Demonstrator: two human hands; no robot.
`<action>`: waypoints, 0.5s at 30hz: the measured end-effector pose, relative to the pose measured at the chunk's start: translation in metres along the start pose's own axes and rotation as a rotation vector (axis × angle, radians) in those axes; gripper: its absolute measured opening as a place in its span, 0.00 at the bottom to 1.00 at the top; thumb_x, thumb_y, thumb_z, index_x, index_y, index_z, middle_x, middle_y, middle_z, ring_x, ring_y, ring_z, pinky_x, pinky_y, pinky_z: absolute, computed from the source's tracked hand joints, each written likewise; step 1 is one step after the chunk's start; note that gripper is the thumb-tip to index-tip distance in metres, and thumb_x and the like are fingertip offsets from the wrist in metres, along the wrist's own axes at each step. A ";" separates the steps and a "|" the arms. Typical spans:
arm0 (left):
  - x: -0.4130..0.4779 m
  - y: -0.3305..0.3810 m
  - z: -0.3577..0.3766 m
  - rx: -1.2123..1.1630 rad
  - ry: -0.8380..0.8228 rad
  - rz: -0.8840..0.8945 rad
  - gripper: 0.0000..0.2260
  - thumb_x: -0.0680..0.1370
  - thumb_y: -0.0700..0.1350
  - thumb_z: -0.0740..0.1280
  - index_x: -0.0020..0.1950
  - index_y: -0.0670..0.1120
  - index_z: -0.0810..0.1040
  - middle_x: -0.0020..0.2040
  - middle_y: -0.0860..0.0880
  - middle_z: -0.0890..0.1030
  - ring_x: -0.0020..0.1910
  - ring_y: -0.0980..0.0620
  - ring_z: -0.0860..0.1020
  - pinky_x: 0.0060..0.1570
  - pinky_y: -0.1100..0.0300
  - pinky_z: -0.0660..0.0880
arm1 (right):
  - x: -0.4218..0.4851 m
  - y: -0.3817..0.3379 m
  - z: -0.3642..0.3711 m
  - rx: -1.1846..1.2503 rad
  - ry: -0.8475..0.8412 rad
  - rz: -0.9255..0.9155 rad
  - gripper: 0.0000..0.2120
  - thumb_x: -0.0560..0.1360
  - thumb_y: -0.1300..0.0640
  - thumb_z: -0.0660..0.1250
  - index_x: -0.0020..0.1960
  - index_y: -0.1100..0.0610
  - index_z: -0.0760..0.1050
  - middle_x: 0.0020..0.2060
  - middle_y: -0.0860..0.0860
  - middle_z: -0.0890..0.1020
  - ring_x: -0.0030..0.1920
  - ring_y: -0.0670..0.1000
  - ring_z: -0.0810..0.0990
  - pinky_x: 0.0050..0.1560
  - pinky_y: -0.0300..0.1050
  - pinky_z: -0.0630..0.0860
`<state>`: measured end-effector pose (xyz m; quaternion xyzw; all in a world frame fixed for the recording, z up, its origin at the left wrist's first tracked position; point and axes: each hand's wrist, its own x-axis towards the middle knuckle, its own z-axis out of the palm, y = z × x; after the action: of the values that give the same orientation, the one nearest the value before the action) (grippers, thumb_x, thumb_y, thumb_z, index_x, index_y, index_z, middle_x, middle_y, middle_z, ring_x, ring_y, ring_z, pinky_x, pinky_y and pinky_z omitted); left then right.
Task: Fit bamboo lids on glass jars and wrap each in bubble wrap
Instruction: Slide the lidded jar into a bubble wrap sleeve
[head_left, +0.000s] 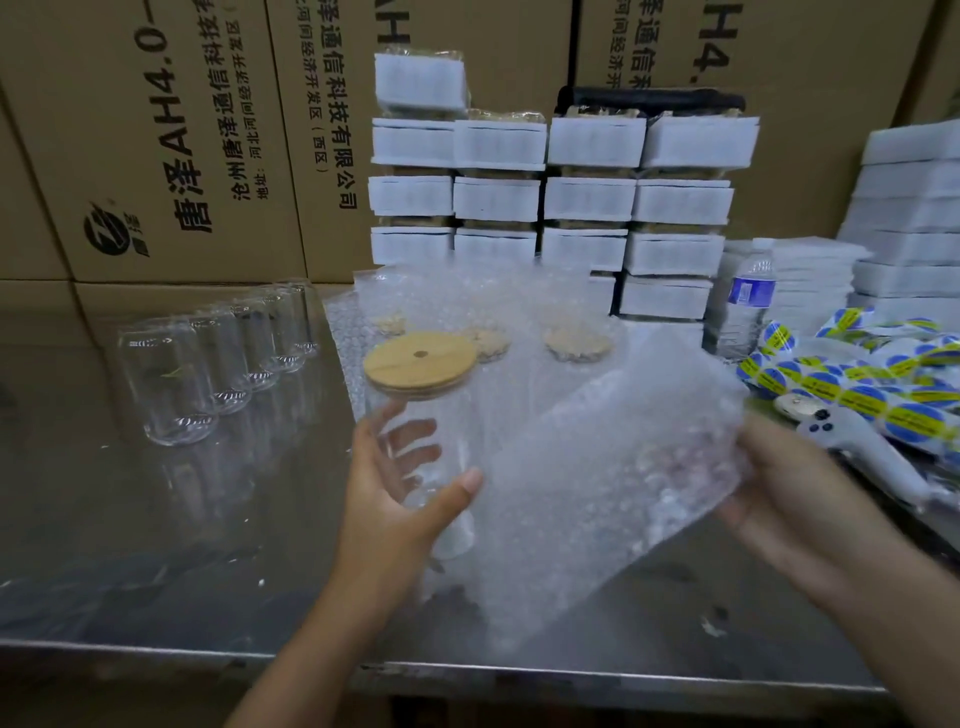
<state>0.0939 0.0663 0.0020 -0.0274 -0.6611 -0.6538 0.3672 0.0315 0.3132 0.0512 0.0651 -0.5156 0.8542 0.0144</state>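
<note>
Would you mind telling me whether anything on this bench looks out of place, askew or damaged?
Nothing looks damaged or spilled. The round bamboo lid sits level on the clear glass jar that the left hand grips. Only the blue-and-yellow sticker strips look untidy, heaped in a tangle at the right edge.

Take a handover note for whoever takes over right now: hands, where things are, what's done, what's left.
Left hand grips a glass jar, bamboo lid fitted.
Right hand holds a bubble wrap sheet beside the jar, not yet round it.
Unlidded jars stand in a row at left; spare lids lie behind.
Left: wrap this jar, then lid and wrap the row.
</note>
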 end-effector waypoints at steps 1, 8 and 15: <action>0.003 0.005 -0.004 -0.004 0.011 0.010 0.34 0.56 0.57 0.75 0.60 0.59 0.68 0.58 0.50 0.78 0.55 0.53 0.80 0.49 0.61 0.76 | -0.014 0.009 0.016 -0.140 -0.211 0.087 0.12 0.78 0.67 0.56 0.52 0.69 0.77 0.47 0.64 0.82 0.43 0.54 0.82 0.45 0.46 0.81; 0.012 0.031 -0.013 0.026 0.015 0.030 0.34 0.57 0.58 0.73 0.62 0.59 0.67 0.59 0.52 0.78 0.55 0.56 0.80 0.47 0.61 0.77 | -0.013 0.066 0.011 -0.628 -0.090 0.133 0.15 0.73 0.70 0.61 0.31 0.58 0.66 0.26 0.55 0.70 0.31 0.52 0.70 0.39 0.46 0.69; 0.003 0.030 0.009 0.054 -0.075 0.014 0.34 0.57 0.59 0.74 0.62 0.61 0.67 0.59 0.53 0.78 0.55 0.56 0.79 0.55 0.55 0.76 | -0.005 0.069 0.007 -1.111 -0.129 -0.085 0.13 0.70 0.62 0.70 0.42 0.51 0.66 0.34 0.49 0.74 0.33 0.48 0.71 0.34 0.42 0.66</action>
<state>0.1028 0.0773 0.0302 -0.0465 -0.6916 -0.6314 0.3476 0.0309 0.2747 -0.0068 0.1207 -0.8849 0.4471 0.0495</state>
